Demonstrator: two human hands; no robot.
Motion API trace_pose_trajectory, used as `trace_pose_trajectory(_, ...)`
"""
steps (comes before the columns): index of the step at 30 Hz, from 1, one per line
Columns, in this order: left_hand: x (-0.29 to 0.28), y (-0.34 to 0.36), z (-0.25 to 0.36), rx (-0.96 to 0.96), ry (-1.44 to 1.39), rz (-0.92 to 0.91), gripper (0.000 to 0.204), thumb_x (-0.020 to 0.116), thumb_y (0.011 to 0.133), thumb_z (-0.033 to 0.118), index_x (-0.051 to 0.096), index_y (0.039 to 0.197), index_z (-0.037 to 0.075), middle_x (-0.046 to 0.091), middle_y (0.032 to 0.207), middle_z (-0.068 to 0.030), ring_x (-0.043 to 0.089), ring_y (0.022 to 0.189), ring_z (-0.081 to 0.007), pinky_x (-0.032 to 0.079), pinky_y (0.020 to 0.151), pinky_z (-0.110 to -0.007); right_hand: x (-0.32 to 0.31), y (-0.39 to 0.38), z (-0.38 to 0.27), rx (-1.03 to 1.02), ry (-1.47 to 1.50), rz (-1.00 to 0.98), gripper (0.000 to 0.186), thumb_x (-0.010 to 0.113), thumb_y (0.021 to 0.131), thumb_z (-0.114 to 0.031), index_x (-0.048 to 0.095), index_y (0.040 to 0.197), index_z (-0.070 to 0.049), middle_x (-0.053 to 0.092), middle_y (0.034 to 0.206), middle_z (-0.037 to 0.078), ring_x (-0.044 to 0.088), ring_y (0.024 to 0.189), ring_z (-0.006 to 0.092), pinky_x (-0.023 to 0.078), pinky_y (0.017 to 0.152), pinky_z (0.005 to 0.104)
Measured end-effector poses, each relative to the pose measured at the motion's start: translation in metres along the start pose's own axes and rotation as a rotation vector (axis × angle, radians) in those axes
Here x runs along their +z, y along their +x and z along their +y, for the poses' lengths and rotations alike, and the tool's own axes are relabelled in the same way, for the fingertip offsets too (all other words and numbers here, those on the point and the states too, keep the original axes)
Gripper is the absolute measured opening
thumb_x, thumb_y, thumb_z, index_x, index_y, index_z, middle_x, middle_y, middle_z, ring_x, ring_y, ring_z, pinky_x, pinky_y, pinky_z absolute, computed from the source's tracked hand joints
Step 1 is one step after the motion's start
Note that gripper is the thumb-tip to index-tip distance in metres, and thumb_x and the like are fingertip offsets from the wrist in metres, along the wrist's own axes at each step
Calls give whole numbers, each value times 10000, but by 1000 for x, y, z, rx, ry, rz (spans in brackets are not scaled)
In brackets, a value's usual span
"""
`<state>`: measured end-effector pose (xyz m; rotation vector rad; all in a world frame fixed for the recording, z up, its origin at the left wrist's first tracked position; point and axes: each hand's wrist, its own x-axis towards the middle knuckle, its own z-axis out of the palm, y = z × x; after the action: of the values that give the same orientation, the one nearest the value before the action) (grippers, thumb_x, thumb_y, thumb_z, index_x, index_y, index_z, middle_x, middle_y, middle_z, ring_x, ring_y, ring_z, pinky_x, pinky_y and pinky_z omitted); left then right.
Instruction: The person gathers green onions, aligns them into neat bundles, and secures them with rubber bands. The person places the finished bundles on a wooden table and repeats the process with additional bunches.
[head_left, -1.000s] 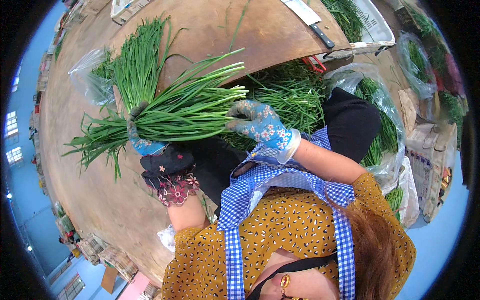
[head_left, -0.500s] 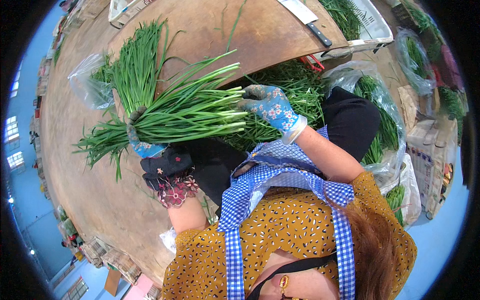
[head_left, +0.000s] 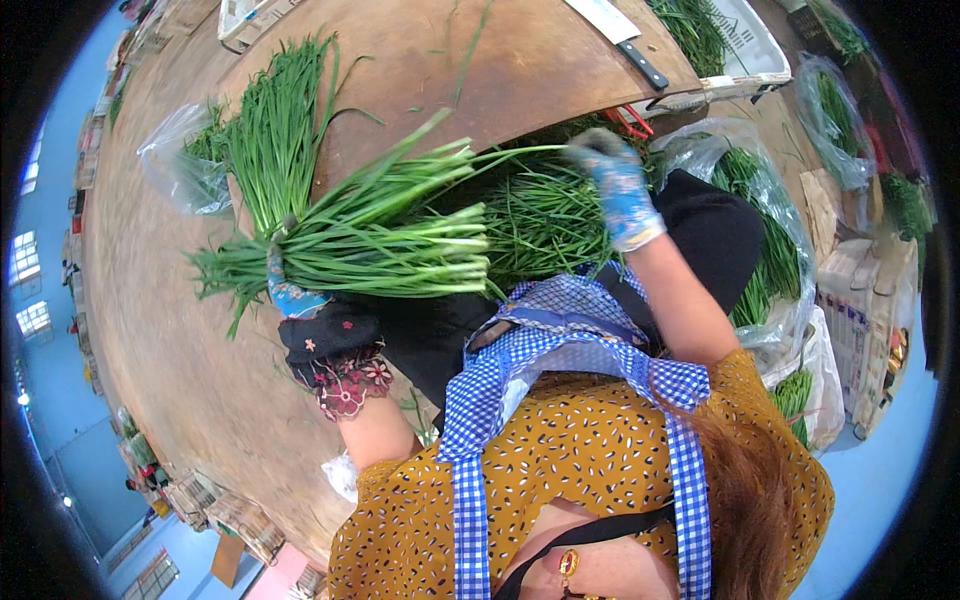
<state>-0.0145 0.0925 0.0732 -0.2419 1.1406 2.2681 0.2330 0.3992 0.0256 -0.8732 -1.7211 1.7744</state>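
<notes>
Left of centre in the head view, the left hand (head_left: 285, 280), gloved in flowered blue, curls around a leafy bunch (head_left: 400, 255), its pale ends fanning toward the middle. Right of centre, the blurred right hand (head_left: 612, 185) has its fingers narrowed on the tip of one long stalk (head_left: 525, 152). There's greenery in containers all round: a white crate (head_left: 752, 62) at the upper right holds loose greens (head_left: 692, 38); below it, a big clear bag (head_left: 700, 138) bulges with long leaves (head_left: 768, 250). Toward the lower right, a white sack (head_left: 826, 385) shows green stems (head_left: 796, 395), and another see-through bag (head_left: 165, 165), upper left, has leaves inside.
</notes>
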Motion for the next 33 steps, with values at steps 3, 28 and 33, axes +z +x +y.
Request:
trace_pose_trajectory(3,-14,4,15,94,10,72,407,432,890,282,525,1207,45,540,1198,-199,539,1060,-362,445,900,-553,-52,8,-3,100,-1132,-63,199,575,813,-291,656,854,-114,658,775,117,634,706,317,508,634,382)
trace_pose_trajectory(28,-12,8,-4,83,-122,-309,349,550,831,297,558,1087,60,569,1114,-184,542,1025,-344,442,887,-536,27,3,-33,49,18,-297,262,630,827,-136,620,1069,-36,632,1019,65,594,873,137,462,822,260)
trace_pose_trajectory(33,4,11,-13,-92,-211,-456,299,554,832,244,568,1070,64,582,1111,-165,556,1011,-316,447,890,-512,77,-5,-52,195,107,-453,361,720,765,-184,625,1073,-21,654,983,62,578,867,112,481,772,269)
